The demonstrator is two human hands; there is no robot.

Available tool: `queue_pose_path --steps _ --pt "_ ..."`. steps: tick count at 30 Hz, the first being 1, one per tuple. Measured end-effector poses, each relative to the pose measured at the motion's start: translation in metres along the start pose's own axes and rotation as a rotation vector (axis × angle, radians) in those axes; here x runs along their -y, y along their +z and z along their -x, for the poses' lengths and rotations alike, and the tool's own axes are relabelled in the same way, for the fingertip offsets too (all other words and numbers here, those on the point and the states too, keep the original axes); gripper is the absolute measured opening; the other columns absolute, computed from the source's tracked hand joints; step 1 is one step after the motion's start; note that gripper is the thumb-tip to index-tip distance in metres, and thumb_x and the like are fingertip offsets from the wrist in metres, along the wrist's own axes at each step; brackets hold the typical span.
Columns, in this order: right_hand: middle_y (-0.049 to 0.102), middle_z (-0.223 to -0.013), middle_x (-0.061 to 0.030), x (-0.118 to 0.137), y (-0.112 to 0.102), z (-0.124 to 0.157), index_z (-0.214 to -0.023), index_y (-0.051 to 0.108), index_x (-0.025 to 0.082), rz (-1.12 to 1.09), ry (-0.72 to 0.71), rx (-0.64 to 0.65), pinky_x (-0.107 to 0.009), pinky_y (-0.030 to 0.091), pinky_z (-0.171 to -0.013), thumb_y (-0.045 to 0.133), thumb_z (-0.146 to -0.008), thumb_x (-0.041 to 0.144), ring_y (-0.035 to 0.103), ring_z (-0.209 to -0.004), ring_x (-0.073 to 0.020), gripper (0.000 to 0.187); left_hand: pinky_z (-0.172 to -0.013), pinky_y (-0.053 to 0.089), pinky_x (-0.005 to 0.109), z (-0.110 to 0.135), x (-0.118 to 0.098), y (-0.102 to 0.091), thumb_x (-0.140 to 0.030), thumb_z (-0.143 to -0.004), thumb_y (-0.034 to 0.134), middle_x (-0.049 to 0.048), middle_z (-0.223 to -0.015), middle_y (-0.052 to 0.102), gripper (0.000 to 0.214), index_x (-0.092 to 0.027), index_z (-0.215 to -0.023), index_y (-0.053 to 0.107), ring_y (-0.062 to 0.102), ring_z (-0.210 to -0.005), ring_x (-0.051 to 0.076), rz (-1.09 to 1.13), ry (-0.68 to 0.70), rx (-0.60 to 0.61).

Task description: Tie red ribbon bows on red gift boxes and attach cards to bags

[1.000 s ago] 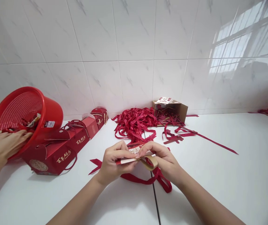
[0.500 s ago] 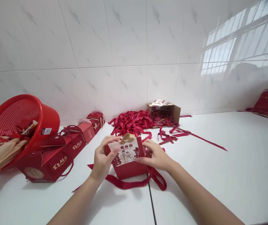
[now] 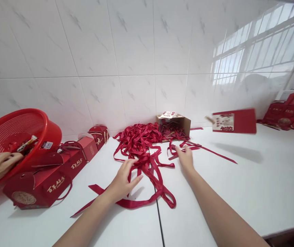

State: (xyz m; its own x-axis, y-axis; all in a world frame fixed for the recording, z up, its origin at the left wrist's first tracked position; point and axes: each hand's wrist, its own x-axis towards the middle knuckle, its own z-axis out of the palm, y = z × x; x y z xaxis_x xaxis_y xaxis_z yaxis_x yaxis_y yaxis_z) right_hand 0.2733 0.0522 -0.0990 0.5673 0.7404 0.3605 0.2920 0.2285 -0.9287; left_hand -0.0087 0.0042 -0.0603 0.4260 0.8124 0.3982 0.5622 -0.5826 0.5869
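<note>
My left hand [image 3: 124, 179] reaches over loose red ribbons [image 3: 159, 183], its thumb and fingers apart with nothing between them. Several ribbon strands lie around and beyond its fingertips. My right hand [image 3: 185, 158] is beside the thin red strips [image 3: 173, 149] in front of the cardboard box, fingers apart and holding nothing. Further right, a red gift box [image 3: 245, 120] with a white printed tag [image 3: 222, 122] and a gold loop hangs in the air, touched by neither hand. Its shadow falls on the white table [image 3: 262, 192] below.
A co-worker's hand [image 3: 4, 166] reaches into a tilted red basket [image 3: 54, 132] at left. Finished-looking red boxes [image 3: 59, 183] line up beside it. A ribbon heap [image 3: 139, 135] and an open cardboard box [image 3: 187, 127] stand by the wall; more red boxes [image 3: 291, 111] are far right.
Both hands have let go of the red gift box, which has moved from between them through the air to the right. My right hand has moved forward, and the ribbons under the box now show.
</note>
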Motion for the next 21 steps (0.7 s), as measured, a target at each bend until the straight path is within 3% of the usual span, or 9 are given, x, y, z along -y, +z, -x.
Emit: queue_pose_path --steps 4,7,9,21 --pt "0.050 -0.128 -0.0174 0.000 0.020 0.022 -0.111 0.064 0.012 0.291 -0.101 0.293 -0.040 0.039 -0.097 0.058 -0.077 0.041 0.052 -0.114 -0.0286 0.045 -0.095 0.045 0.041 0.003 -0.006 -0.001 -0.034 -0.078 0.061 0.0075 -0.119 0.056 0.037 -0.025 -0.114 0.060 0.054 -0.107 0.025 -0.072 0.092 0.256" --pt "0.052 -0.125 -0.0144 0.009 0.025 0.036 -0.110 0.065 0.018 0.499 -0.249 0.572 -0.042 0.032 -0.101 0.053 -0.080 0.050 0.045 -0.118 -0.0287 0.046 -0.091 0.047 0.039 0.003 -0.006 -0.002 -0.034 -0.075 0.064 0.0065 -0.110 0.060 0.030 -0.024 -0.103 0.066 0.057 -0.101 0.024 -0.123 0.071 0.281" --pt "0.053 -0.124 -0.0125 0.013 0.025 0.042 -0.112 0.064 0.021 0.598 -0.315 0.677 -0.045 0.028 -0.101 0.054 -0.079 0.055 0.043 -0.119 -0.0298 0.048 -0.091 0.047 0.039 0.002 -0.002 -0.001 -0.035 -0.075 0.064 0.0063 -0.109 0.061 0.029 -0.025 -0.102 0.066 0.057 -0.101 0.024 -0.144 0.055 0.275" --pt "0.052 -0.123 -0.0093 0.014 0.024 0.042 -0.111 0.062 0.024 0.677 -0.343 0.709 -0.042 0.027 -0.098 0.053 -0.083 0.047 0.041 -0.117 -0.0269 0.037 -0.086 0.048 0.037 -0.001 0.010 0.002 -0.035 -0.078 0.060 0.0051 -0.100 0.064 0.021 -0.026 -0.095 0.069 0.058 -0.096 0.023 -0.163 0.115 0.204"
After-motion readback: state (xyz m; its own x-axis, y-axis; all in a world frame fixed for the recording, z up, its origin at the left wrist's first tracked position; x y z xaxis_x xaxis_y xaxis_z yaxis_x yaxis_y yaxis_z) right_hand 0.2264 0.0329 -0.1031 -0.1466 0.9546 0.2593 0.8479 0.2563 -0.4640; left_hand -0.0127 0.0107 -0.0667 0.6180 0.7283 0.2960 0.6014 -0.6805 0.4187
